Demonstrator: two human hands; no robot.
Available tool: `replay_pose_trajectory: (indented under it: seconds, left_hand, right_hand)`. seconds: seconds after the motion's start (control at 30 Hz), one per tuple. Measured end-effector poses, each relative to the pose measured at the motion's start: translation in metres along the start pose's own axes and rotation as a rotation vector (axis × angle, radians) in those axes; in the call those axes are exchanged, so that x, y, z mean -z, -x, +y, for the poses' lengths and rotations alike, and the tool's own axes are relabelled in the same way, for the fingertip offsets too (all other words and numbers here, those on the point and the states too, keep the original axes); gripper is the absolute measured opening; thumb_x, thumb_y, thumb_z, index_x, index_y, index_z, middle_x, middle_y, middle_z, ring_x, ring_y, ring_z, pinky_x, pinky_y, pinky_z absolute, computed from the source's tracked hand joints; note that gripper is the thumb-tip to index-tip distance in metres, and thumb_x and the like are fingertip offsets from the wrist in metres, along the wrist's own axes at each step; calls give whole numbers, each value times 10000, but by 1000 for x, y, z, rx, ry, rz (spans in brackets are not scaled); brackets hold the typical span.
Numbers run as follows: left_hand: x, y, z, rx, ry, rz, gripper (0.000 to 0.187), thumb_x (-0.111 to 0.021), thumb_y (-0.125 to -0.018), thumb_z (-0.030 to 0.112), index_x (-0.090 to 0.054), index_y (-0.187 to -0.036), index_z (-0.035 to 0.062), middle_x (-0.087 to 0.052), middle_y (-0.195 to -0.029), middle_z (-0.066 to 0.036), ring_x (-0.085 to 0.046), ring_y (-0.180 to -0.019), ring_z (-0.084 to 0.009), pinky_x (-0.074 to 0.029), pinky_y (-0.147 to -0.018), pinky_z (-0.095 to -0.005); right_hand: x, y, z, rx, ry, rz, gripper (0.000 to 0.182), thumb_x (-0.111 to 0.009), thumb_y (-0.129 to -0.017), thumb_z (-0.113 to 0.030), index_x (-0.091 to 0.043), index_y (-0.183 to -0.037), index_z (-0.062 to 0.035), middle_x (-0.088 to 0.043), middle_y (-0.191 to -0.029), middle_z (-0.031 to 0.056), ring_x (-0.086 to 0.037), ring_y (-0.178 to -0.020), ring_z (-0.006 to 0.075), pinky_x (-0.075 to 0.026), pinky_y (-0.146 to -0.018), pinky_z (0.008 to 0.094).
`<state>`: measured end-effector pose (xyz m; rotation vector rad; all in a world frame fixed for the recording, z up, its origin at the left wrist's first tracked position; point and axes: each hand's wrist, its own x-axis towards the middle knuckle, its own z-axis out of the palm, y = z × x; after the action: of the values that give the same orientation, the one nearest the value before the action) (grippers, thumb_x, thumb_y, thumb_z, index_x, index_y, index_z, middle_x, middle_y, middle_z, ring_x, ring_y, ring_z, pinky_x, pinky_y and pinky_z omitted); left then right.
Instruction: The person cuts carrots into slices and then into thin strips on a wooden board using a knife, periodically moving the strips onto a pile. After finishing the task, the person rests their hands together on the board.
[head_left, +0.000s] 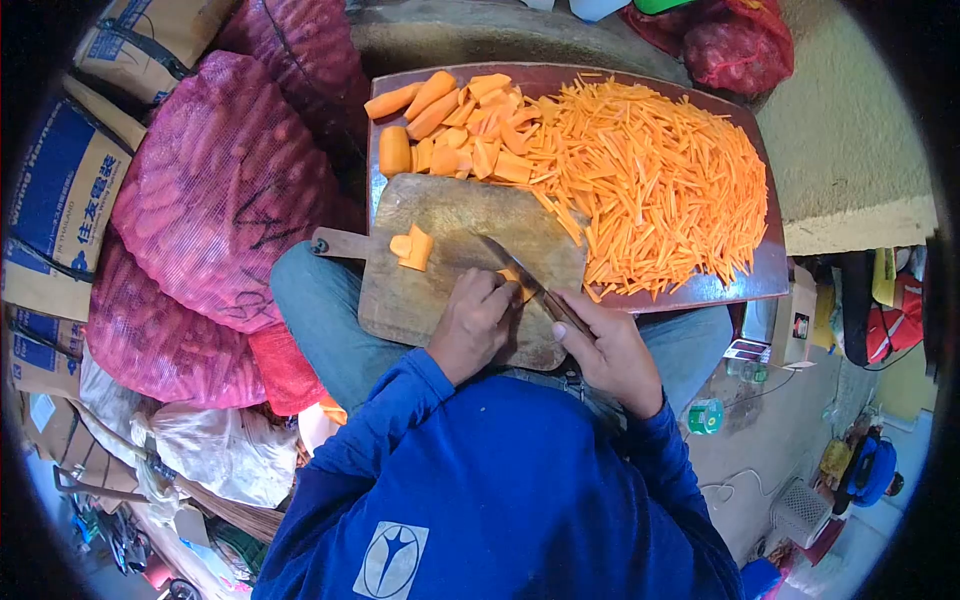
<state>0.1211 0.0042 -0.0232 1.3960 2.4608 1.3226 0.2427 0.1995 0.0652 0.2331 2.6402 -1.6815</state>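
Left hand (470, 325) has its fingers bunched close together, clamped down on a small orange carrot piece (528, 294) near the right side of a worn wooden cutting board (410, 300). Right hand (615, 355) is closed around the dark handle of a long-bladed metal knife (520, 271), its blade slanting to the far left, right up against the carrot. A couple more orange chunks (418, 248) sit left on the board. Past it, on a glossy dark red surface (700, 292), there's a pile of peeled carrots and thick slices (490, 120) far left and a big heap of thin carrot sticks (670, 190) far right.

Handling-wise, that piece is probably light and pretty stiff, more likely to snap than bend, and the cut faces could be a bit slick and skid on the wood. Best hold is from the top and left side with the fingertips tucked back from the blade. Knife's best gripped fully round the handle, and the sticks look thin enough to break if squeezed hard.
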Motion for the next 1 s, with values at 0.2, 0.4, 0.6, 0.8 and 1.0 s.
replay_pose_trajectory:
  seconds: [0.2,0.4,0.6,0.8,1.0]
  left_hand:
    - [5,-1,2,-66,-89,-39,352,-762,-851,19,-719,-1198,-26,-610,-1015,-181,-589,-958,-387,-495,-828,-475]
    - [5,-4,-3,-97,-49,-14,344,-773,-854,29,-722,-1190,-24,-638,-1066,-188,-604,-969,-385,-500,-830,-477]
    - [7,-3,-1,-75,-27,-4,286,-781,-858,29,-720,-1135,-11,-654,-1066,-183,-616,-968,-383,-507,-830,-477]
    - [6,1,-5,-67,-21,-18,302,-779,-838,35,-713,-1129,-5,-648,-1076,-174,-597,-978,-378,-503,-845,-474]
    - [7,-2,-3,-101,-63,-39,338,-776,-832,53,-706,-1159,1,-632,-1079,-167,-580,-979,-376,-495,-853,-476]
  right_hand:
    - [-5,25,-4,61,227,-23,492,-675,-1039,-160,-548,-1486,-1,-737,-1135,289,-736,-997,493,-599,-819,535]
    - [-13,28,-8,-5,335,-50,457,-659,-1045,-165,-521,-1456,-20,-728,-1074,290,-708,-941,516,-579,-786,585]
    - [-15,-18,0,46,258,-106,387,-636,-1057,-164,-527,-1396,-13,-720,-1048,300,-705,-951,522,-571,-790,583]
    - [-10,15,-16,-15,271,-95,372,-627,-1061,-169,-519,-1387,-27,-719,-1020,308,-705,-964,528,-562,-789,601]
    - [-26,-18,-8,-92,273,-107,385,-620,-1059,-131,-570,-1419,-5,-712,-1115,317,-699,-1026,533,-564,-832,551]
